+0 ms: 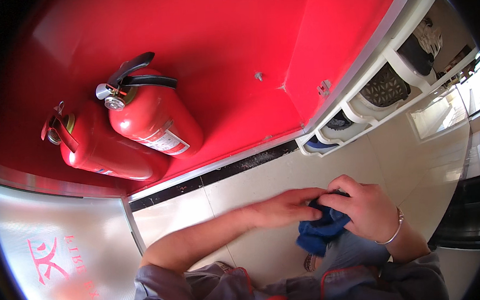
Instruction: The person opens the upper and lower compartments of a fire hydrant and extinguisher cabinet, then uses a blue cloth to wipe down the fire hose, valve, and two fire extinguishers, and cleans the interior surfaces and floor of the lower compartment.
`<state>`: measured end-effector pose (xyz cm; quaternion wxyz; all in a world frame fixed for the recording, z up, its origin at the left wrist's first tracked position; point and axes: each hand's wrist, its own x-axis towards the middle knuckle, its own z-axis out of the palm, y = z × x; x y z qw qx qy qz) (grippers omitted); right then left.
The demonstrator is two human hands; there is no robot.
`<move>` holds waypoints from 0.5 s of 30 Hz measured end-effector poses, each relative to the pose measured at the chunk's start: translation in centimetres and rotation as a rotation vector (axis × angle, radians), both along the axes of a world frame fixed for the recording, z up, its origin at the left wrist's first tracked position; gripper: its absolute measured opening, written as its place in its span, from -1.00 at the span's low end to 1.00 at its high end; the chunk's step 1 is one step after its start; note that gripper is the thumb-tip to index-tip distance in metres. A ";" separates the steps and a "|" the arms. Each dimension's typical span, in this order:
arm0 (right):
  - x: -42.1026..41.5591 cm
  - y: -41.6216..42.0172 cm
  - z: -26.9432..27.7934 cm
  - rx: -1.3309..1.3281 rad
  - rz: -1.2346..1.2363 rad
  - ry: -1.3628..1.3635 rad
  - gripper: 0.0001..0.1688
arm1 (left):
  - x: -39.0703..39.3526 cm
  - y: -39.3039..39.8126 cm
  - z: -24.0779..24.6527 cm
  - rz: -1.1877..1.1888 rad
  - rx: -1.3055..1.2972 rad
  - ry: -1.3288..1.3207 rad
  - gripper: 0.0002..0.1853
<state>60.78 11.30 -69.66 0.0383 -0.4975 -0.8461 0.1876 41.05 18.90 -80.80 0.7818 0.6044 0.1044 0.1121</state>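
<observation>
My left hand [292,208] and my right hand [361,208] meet low in front of my body, both gripping a crumpled dark blue cloth [317,232]. Its lower part hangs beneath the fingers. A bracelet circles my right wrist. Up and to the left, a red fire extinguisher [151,110] with black handles leans inside a red cabinet [225,39]. Beside it, further left, stands a second fire extinguisher [103,137] with a red handle. Neither hand touches the extinguishers.
An open cabinet door [58,210] with red lettering is at the lower left. A white plastic shoe rack [399,64] holding footwear stands right of the cabinet. A black rounded object [462,214] is at the far right. Pale tiles [266,175] cover the floor.
</observation>
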 end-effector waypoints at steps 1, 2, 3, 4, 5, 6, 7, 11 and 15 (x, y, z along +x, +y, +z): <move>0.1 -0.1 0.0 0.001 0.013 0.007 -0.46 | -0.8 2.3 -0.1 -0.061 0.389 0.035 -0.53; -0.2 -0.3 0.0 0.034 0.044 -0.001 -0.69 | -1.6 4.4 -1.5 0.063 0.390 0.146 -0.55; -0.5 -0.6 0.0 0.005 0.101 -0.051 -0.74 | -2.3 6.5 -3.7 0.192 0.394 0.255 -0.57; -0.8 -1.0 -0.1 -0.029 0.161 -0.098 -0.80 | -3.2 8.5 -8.1 0.536 0.230 0.238 -0.56; -0.9 -1.4 -0.5 -0.067 0.212 -0.143 -0.85 | -3.6 10.9 -8.9 0.701 0.363 0.505 -0.55; -1.1 -1.8 -0.3 -0.053 0.252 -0.161 -0.92 | -4.2 13.3 -11.0 0.799 0.434 0.519 -0.54; -1.4 -1.9 -0.2 -0.075 0.267 -0.141 -0.92 | -4.6 15.2 -13.7 0.905 0.507 0.542 -0.52; -1.5 -2.4 0.2 -0.132 0.330 -0.089 -0.89 | -2.0 18.0 -18.6 0.905 0.207 0.401 -0.46; -0.8 -2.8 0.1 -0.084 0.320 -0.098 -0.90 | 2.6 16.5 -15.0 0.708 -0.096 0.290 -0.43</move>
